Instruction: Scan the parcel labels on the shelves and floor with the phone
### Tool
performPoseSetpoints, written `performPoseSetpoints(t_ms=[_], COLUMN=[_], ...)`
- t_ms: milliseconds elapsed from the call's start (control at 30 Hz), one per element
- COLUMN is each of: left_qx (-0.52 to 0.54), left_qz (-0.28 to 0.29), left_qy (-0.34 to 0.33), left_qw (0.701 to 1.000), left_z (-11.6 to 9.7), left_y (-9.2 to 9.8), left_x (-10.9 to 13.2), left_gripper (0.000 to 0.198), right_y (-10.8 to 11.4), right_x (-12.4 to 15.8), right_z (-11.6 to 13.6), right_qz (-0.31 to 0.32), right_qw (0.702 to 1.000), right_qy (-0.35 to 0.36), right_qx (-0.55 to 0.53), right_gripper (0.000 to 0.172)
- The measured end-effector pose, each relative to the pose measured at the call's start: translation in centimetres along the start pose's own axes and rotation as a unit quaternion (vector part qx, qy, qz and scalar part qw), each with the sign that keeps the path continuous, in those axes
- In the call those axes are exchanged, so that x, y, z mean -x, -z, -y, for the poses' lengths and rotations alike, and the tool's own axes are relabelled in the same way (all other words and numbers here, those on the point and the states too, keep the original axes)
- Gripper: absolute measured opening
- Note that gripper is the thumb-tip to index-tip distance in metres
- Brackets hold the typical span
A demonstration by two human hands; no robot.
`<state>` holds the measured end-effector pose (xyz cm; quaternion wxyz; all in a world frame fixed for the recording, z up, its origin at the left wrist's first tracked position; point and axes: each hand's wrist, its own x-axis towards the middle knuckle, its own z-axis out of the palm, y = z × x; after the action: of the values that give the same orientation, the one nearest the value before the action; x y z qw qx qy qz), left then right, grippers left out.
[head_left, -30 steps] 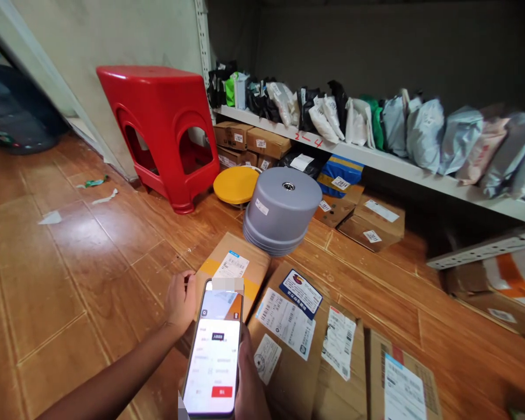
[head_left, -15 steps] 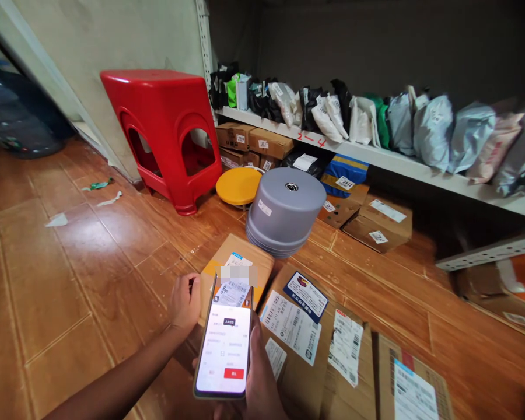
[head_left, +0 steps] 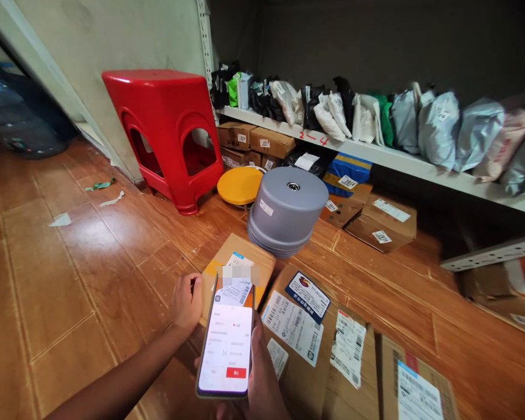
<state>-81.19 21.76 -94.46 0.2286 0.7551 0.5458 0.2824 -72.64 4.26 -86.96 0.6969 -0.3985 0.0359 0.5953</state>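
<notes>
My right hand (head_left: pixel 265 373) holds a smartphone (head_left: pixel 225 344) upright from below, its lit screen facing me. A camera picture of a label fills the top of the screen, with a white form and a red button lower down. Behind the phone lies a small cardboard box (head_left: pixel 249 252) with orange tape and a white label, partly covered by the phone. At that box's left edge is my left hand (head_left: pixel 187 303), its fingers curled in. Whether those fingers grip anything is hidden. Larger labelled cardboard boxes (head_left: pixel 326 364) stand just right of the phone.
A grey round tub-like thing (head_left: pixel 284 207) and a yellow round seat (head_left: pixel 240 185) stand beyond the boxes. A red plastic stool (head_left: pixel 170 128) is by the wall. Bagged parcels line a white shelf (head_left: pixel 402 157), with numbered boxes (head_left: pixel 385 219) beneath. Paper scraps (head_left: pixel 61 220) litter the floor.
A small dark pop-up on the phone screen has gone, and the label picture at its top has shifted. The view moved very slightly; both hands keep their places.
</notes>
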Motion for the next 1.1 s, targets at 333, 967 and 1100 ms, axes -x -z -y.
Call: performPoseSetpoints(t_ms=[333,967,1100], left_qx=[-0.005,-0.017,-0.016], left_qz=[-0.004,-0.017,-0.02], left_qy=[-0.005,-0.048,-0.053], left_qw=[1.0,0.999,0.998], left_z=[0.0,0.6,0.9], left_y=[-0.1,-0.2,-0.3], left_x=[0.1,0.0,-0.1], left_gripper=[0.03,0.033,0.032], right_y=[-0.3,0.7,0.1], right_x=[1.2,2.5,3.0], right_z=[1.6,1.5,2.0], right_qz=[0.079,-0.003,0.001], right_qw=[0.996,0.998,0.997], right_qy=[-0.036,-0.047,-0.02], right_qx=[-0.025,-0.029,-0.068], right_gripper=[0.116,0.127,0.13])
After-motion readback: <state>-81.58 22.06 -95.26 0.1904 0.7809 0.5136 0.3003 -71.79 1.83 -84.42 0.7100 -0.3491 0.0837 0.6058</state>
